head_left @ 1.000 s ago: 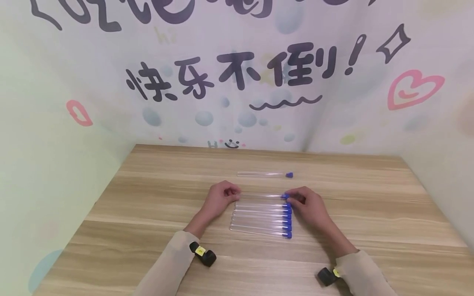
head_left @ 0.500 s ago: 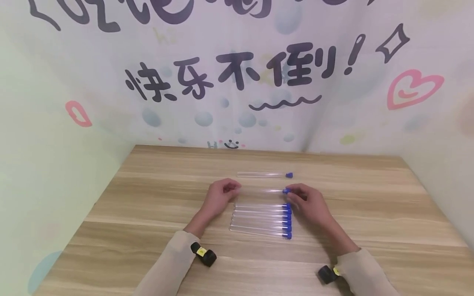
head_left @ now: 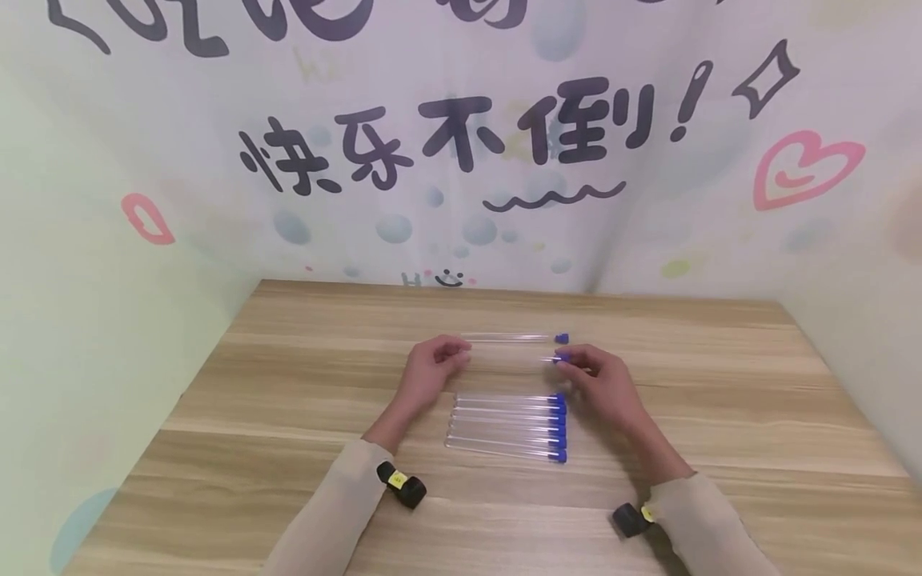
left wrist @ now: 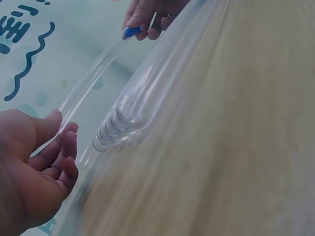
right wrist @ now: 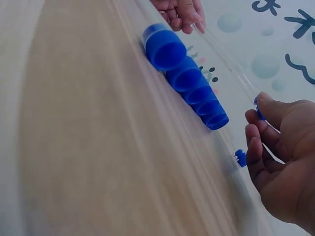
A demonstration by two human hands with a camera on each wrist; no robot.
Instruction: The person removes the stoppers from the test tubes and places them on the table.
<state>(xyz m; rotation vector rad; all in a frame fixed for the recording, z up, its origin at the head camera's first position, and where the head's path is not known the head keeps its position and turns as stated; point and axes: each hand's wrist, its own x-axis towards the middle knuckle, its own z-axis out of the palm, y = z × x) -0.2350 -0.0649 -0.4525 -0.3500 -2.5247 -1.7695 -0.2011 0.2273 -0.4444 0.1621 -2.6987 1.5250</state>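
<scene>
A clear test tube [left wrist: 89, 81] with a blue cap hangs level between the two hands. My left hand [head_left: 426, 373] pinches its rounded end between thumb and fingers. At the other end, my right hand [head_left: 603, 386] pinches the blue cap [right wrist: 260, 109]. In both wrist views the tube is raised off the table. Nearer to me, several capped test tubes [head_left: 507, 420] lie side by side in a row, their blue caps [right wrist: 189, 78] all to the right. Just beyond the held tube lies another single tube [head_left: 504, 338], its blue cap [head_left: 562, 338] also at the right.
The wood-grain table [head_left: 288, 496] runs back to a printed cloth backdrop [head_left: 403, 64] with dark lettering. Pale walls close in on the left and right. A small black camera [head_left: 410, 490] sits on the left wrist and another black camera [head_left: 629, 520] on the right.
Both hands have moved away from me, toward the backdrop, carrying the pinched test tube off the row and closer to the single far tube. The tubes in the row have stayed put.
</scene>
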